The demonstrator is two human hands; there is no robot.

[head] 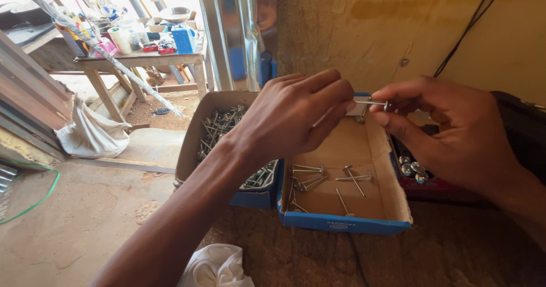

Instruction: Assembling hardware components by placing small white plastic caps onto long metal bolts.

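Both hands meet above the blue-edged box [392,204]. Left hand [290,116] reaches across from the left, its fingers bunched and its fingertips [347,106] pinching one end of a small nail [372,102]. Right hand [449,133] comes in from the right, thumb and forefinger closed on the other end of that nail, at its flat head. The nail lies level between them, over the far end of the box. Below, a few loose nails [352,177] lie scattered on the cardboard floor of the box. Just left, touching it, a second box [193,145] is heaped with nails. Right of the blue-edged box, shiny caps [412,169] lie in a dark tray. A white cloth [219,267] rests on the worktop [455,247] near the left forearm.
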